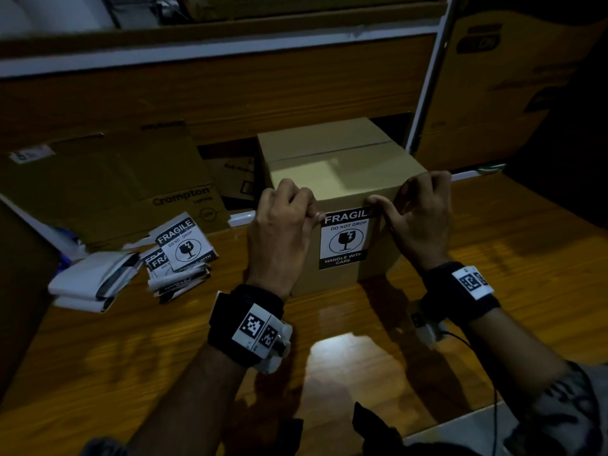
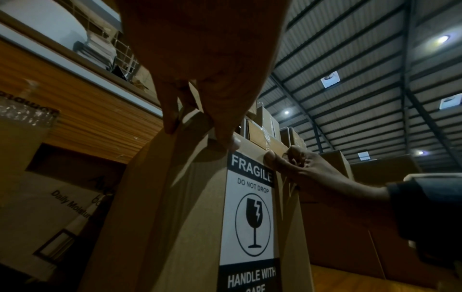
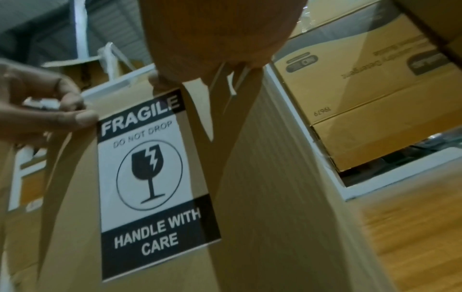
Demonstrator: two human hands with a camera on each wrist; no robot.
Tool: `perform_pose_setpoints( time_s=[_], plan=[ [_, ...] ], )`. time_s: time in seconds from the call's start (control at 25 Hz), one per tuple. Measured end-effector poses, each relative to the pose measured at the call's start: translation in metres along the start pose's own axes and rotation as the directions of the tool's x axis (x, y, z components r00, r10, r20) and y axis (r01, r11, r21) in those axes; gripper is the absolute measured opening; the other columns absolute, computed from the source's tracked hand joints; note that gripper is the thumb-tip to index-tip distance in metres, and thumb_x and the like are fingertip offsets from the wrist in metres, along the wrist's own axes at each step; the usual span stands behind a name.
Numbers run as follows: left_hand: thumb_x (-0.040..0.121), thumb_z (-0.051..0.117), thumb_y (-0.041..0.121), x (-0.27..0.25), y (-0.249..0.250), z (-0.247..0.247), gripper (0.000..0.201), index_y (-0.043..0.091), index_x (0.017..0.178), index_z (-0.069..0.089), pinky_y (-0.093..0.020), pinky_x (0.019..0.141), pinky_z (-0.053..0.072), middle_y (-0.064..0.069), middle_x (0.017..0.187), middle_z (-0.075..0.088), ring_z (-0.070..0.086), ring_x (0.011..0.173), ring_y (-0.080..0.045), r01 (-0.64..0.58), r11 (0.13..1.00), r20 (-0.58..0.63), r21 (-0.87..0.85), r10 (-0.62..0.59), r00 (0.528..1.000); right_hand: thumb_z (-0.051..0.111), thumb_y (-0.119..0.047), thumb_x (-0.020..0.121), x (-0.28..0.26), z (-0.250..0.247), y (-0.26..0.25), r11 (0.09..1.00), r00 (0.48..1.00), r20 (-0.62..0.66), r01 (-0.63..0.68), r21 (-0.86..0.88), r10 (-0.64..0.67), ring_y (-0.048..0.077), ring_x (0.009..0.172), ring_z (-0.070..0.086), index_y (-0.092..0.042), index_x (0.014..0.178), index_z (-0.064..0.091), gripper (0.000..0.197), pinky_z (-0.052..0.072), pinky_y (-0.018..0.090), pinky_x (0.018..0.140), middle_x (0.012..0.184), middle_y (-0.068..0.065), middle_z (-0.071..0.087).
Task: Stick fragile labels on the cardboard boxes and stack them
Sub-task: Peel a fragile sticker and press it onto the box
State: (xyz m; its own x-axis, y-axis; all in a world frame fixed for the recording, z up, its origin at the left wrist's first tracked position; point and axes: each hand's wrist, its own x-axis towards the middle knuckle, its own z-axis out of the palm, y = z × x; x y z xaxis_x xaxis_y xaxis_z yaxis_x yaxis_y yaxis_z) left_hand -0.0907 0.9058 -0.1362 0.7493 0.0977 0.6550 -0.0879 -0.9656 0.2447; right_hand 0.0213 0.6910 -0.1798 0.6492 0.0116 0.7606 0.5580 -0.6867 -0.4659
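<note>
The cardboard box [image 1: 342,179] is standing on the desk [image 1: 362,363], its near face turned toward the person, and the fragile label [image 1: 345,240] is lying against that face with its long axis running top to bottom, the "FRAGILE" band uppermost and just under the box's top near edge. The left hand [image 1: 279,238] is sitting at the label's upper left corner, fingers curled, with thumb and forefinger pinching or pressing that corner. In the right wrist view this hand also seems to be gripping a small white scrap between its fingers, possibly peeled backing, though that is hard to make out. The right hand [image 1: 418,218] is sitting at the upper right corner, also curled, its fingertip pressing the label's top edge onto the cardboard.

Both hands are equally near, 1 at each top corner, so the whole length of the label is hanging below them. In the right wrist view its lower right corner looks slightly lifted off the box, so smoothing will probably need to travel downward from the corners toward the "HANDLE WITH CARE" band.

A pile of spare labels [image 1: 181,255] is lying on the desk to the left, well apart from the box.
</note>
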Motion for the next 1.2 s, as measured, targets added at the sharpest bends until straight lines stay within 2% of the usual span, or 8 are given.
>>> perform_pose_setpoints(
  time_s=[0.16, 0.32, 0.4, 0.68, 0.84, 1.0, 1.12, 1.2],
  plan=[
    [0.084, 0.074, 0.051, 0.002, 0.004, -0.001, 0.036, 0.02, 0.095, 0.058, -0.023, 0.069, 0.032, 0.002, 0.102, 0.052, 0.047, 0.094, -0.015, 0.015, 0.999, 0.028, 0.042, -0.016, 0.999, 0.063, -0.07, 0.088, -0.011, 0.004, 0.0, 1.0, 0.999, -0.039, 0.018, -0.026, -0.019, 0.017, 0.095, 0.044, -0.006, 0.098, 0.056, 0.065, 0.043, 0.028, 0.071, 0.107, 0.016, 0.052],
    [0.087, 0.078, 0.039, 0.0, 0.006, 0.003, 0.03, 0.019, 0.097, 0.058, -0.025, 0.067, 0.034, 0.0, 0.106, 0.052, 0.049, 0.096, -0.019, 0.026, 0.994, 0.013, 0.11, -0.028, 1.0, 0.074, -0.065, 0.084, -0.049, 0.034, -0.017, 0.936, 0.956, 0.064, 0.292, -0.198, -0.285, 0.025, 0.077, 0.048, -0.01, 0.082, 0.06, 0.057, 0.04, 0.033, 0.063, 0.086, 0.011, 0.056],
    [0.089, 0.077, 0.032, 0.0, 0.006, 0.003, 0.025, 0.019, 0.097, 0.057, -0.026, 0.067, 0.035, -0.001, 0.107, 0.053, 0.05, 0.098, -0.02, 0.026, 0.994, 0.017, 0.107, -0.028, 0.999, 0.072, -0.065, 0.085, -0.064, 0.05, -0.02, 0.922, 0.948, 0.123, 0.315, -0.225, -0.294, 0.025, 0.075, 0.048, -0.012, 0.08, 0.061, 0.055, 0.04, 0.033, 0.063, 0.084, 0.01, 0.055],
    [0.087, 0.076, 0.02, -0.001, 0.01, 0.003, 0.02, 0.018, 0.096, 0.058, -0.026, 0.068, 0.036, -0.001, 0.106, 0.054, 0.051, 0.098, -0.021, 0.058, 0.993, 0.006, 0.099, -0.059, 0.998, 0.087, -0.048, 0.072, -0.094, 0.057, -0.005, 0.818, 0.81, 0.405, 0.534, -0.213, -0.423, 0.03, 0.095, 0.051, -0.015, 0.103, 0.065, 0.05, 0.046, 0.04, 0.078, 0.11, 0.014, 0.06],
    [0.088, 0.079, 0.023, 0.001, 0.007, 0.004, 0.022, 0.02, 0.093, 0.058, -0.023, 0.068, 0.034, 0.003, 0.104, 0.054, 0.049, 0.095, -0.016, 0.052, 0.996, -0.011, 0.073, -0.051, 0.999, 0.081, -0.055, 0.075, -0.067, 0.041, 0.01, 0.869, 0.885, 0.28, 0.438, -0.231, -0.372, 0.027, 0.09, 0.044, -0.013, 0.099, 0.063, 0.052, 0.044, 0.038, 0.075, 0.105, 0.012, 0.052],
    [0.086, 0.078, 0.025, 0.001, 0.006, -0.002, 0.022, 0.02, 0.089, 0.057, -0.025, 0.068, 0.034, 0.004, 0.101, 0.054, 0.045, 0.092, -0.012, 0.029, 1.0, -0.013, -0.004, -0.029, 0.999, 0.09, -0.039, 0.073, -0.062, 0.01, 0.028, 0.902, 0.931, 0.199, 0.352, -0.252, -0.307, 0.031, 0.1, 0.042, -0.012, 0.109, 0.055, 0.057, 0.049, 0.045, 0.079, 0.117, 0.012, 0.043],
    [0.089, 0.077, 0.022, 0.001, 0.003, -0.003, 0.02, 0.02, 0.091, 0.058, -0.028, 0.069, 0.043, 0.003, 0.102, 0.055, 0.049, 0.094, -0.014, 0.024, 0.999, 0.002, -0.046, -0.024, 1.0, 0.075, -0.059, 0.086, -0.033, -0.007, 0.015, 0.974, 0.989, 0.035, 0.149, -0.172, -0.145, 0.033, 0.116, 0.044, -0.018, 0.127, 0.053, 0.062, 0.043, 0.042, 0.092, 0.132, 0.013, 0.043],
    [0.089, 0.077, 0.013, -0.001, 0.002, -0.005, 0.018, 0.019, 0.093, 0.06, -0.027, 0.072, 0.041, 0.002, 0.103, 0.057, 0.051, 0.095, -0.015, 0.018, 0.998, 0.013, -0.067, -0.017, 1.0, 0.072, -0.068, 0.084, -0.008, -0.014, -0.001, 0.982, 0.996, 0.045, 0.08, -0.172, -0.073, 0.033, 0.124, 0.041, -0.022, 0.133, 0.056, 0.069, 0.034, 0.036, 0.095, 0.14, 0.011, 0.046]
  ],
)
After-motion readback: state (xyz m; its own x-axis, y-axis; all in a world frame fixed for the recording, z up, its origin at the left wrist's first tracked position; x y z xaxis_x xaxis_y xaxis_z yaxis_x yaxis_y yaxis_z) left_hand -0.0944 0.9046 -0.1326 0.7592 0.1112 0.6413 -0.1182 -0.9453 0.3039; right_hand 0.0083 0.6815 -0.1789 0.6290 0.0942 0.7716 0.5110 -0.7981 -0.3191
